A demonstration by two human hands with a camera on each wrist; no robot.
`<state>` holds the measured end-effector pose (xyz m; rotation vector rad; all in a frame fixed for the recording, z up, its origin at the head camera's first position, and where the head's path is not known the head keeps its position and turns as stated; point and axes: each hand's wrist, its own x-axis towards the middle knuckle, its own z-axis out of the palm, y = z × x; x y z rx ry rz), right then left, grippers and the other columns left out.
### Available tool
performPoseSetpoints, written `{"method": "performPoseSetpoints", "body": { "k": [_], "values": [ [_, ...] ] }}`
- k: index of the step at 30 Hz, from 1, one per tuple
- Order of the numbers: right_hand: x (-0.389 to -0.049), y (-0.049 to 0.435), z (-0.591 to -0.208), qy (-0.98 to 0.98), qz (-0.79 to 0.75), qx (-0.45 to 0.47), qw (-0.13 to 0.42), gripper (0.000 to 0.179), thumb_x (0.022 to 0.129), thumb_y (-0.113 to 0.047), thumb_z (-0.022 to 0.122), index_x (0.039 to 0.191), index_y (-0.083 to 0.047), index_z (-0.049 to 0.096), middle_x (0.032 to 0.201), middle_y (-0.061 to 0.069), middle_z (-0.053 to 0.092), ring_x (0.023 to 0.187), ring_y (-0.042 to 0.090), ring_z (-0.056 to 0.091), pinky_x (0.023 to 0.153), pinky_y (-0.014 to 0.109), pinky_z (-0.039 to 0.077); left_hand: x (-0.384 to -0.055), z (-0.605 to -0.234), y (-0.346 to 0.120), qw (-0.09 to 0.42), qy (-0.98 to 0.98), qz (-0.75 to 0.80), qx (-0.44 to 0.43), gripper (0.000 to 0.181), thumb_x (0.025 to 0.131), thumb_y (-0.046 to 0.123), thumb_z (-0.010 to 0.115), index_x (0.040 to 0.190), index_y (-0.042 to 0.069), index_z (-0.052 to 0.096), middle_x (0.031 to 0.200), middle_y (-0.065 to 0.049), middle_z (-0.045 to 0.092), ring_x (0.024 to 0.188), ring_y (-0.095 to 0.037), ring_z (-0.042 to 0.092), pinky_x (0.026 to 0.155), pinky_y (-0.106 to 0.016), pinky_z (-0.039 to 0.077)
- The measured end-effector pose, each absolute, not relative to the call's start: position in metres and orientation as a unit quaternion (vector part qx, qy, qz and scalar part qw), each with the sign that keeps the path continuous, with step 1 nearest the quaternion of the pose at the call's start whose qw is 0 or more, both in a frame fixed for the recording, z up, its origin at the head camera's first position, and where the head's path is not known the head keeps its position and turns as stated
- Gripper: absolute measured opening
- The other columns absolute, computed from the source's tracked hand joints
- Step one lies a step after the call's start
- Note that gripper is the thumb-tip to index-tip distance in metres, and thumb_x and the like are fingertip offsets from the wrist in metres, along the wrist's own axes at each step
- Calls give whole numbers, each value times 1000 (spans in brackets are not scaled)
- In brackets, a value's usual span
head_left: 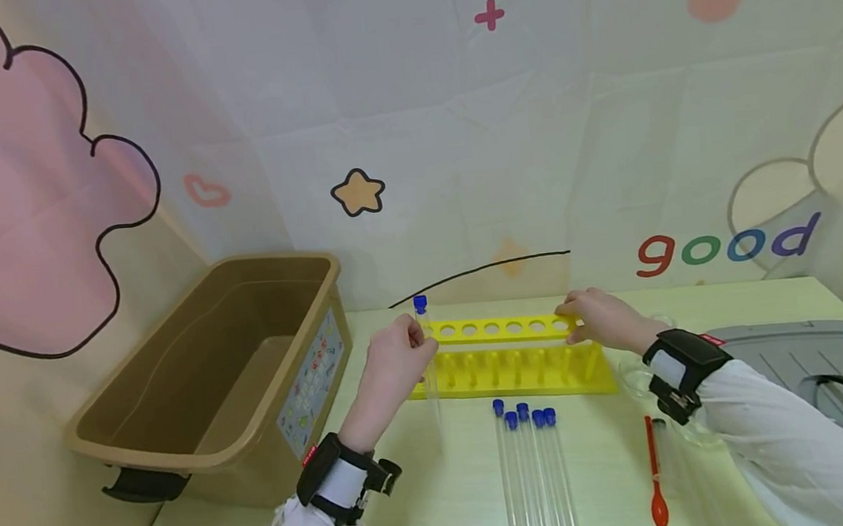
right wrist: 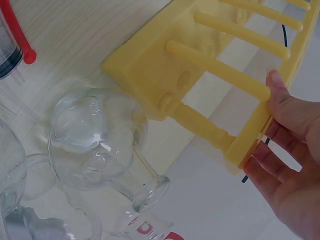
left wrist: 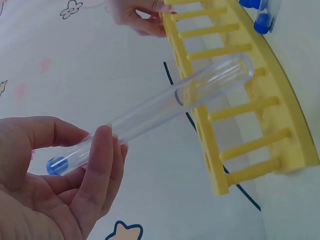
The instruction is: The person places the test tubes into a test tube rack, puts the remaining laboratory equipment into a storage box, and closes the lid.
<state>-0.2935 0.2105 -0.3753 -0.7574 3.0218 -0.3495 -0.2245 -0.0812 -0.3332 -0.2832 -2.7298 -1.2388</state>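
Note:
My left hand (head_left: 395, 367) pinches a clear test tube (left wrist: 155, 112) near its blue cap (left wrist: 58, 165). The tube stands upright in the head view, in front of the left end of a yellow test tube rack (head_left: 514, 372). Thumb and fingertips of my right hand (head_left: 601, 319) grip the right end of the rack's top bar, seen closely in the right wrist view (right wrist: 295, 145). The row of round holes along that bar holds no tubes. Several more blue-capped test tubes (head_left: 534, 479) lie side by side on the table in front of the rack.
A brown plastic bin (head_left: 284, 417) stands at the left. A red spoon (head_left: 655, 476) lies right of the loose tubes, beside a syringe (right wrist: 9, 47). Clear glass flasks (right wrist: 95, 140) sit close to the rack's right end. A grey lid (head_left: 791, 356) lies at the far right.

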Motion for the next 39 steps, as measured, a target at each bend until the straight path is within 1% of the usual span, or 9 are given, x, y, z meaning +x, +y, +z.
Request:
{"method": "performPoseSetpoints", "body": {
  "k": [3, 6, 12, 17, 20, 25, 32, 39],
  "values": [
    [-294, 211, -375, 964, -112, -240, 5, 40, 71, -8, 75, 107, 6, 63, 93, 12, 57, 82, 29, 49, 75, 41, 42, -230, -330, -85, 88, -902, -412, -97, 10, 84, 11, 57, 79, 3, 52, 64, -5, 49, 49, -16, 51, 45, -26, 42],
    [-293, 210, -375, 964, -115, -239, 5, 40, 71, -7, 74, 107, 6, 63, 94, 13, 57, 82, 29, 49, 75, 41, 42, -236, -328, -87, 112, -901, -407, -102, 9, 83, 9, 57, 79, 3, 52, 65, -5, 50, 50, -16, 50, 46, -27, 40],
    [-294, 211, -376, 964, -116, -238, 2, 41, 70, -6, 75, 107, 6, 63, 94, 13, 57, 83, 29, 49, 76, 41, 42, -248, -320, -88, 138, -898, -404, -110, 7, 83, 8, 56, 80, 2, 52, 67, -6, 51, 52, -16, 50, 48, -26, 41],
    [-295, 213, -377, 962, -113, -246, -1, 39, 71, -7, 74, 106, 5, 63, 93, 12, 57, 82, 29, 50, 76, 41, 43, -258, -311, -88, 167, -891, -403, -125, 6, 82, 4, 56, 79, 1, 52, 68, -7, 50, 57, -19, 46, 51, -27, 37],
    [-296, 213, -377, 960, -113, -258, -5, 38, 71, -7, 74, 105, 6, 63, 93, 12, 58, 82, 29, 51, 76, 42, 43, -263, -309, -87, 179, -891, -398, -130, 4, 82, 3, 55, 80, 1, 53, 69, -7, 50, 59, -20, 46, 52, -27, 38],
    [-295, 212, -377, 958, -110, -264, -8, 38, 71, -6, 74, 105, 5, 64, 92, 12, 58, 81, 29, 51, 75, 41, 43, -270, -309, -86, 190, -892, -387, -135, 4, 83, 3, 55, 81, 1, 53, 71, -7, 51, 61, -20, 46, 53, -27, 39],
    [-294, 212, -377, 957, -113, -266, -12, 37, 70, -6, 74, 105, 4, 64, 91, 11, 57, 81, 28, 50, 75, 41, 43, -277, -312, -84, 209, -894, -366, -155, 6, 83, 3, 56, 79, 1, 54, 70, -7, 51, 61, -21, 48, 56, -28, 42],
    [-294, 212, -377, 958, -110, -265, -11, 37, 70, -6, 74, 105, 4, 64, 91, 10, 57, 81, 28, 50, 74, 40, 43, -282, -313, -83, 207, -898, -358, -151, 6, 84, 3, 57, 80, 1, 54, 72, -7, 52, 62, -20, 49, 56, -27, 43]
  ]
}}
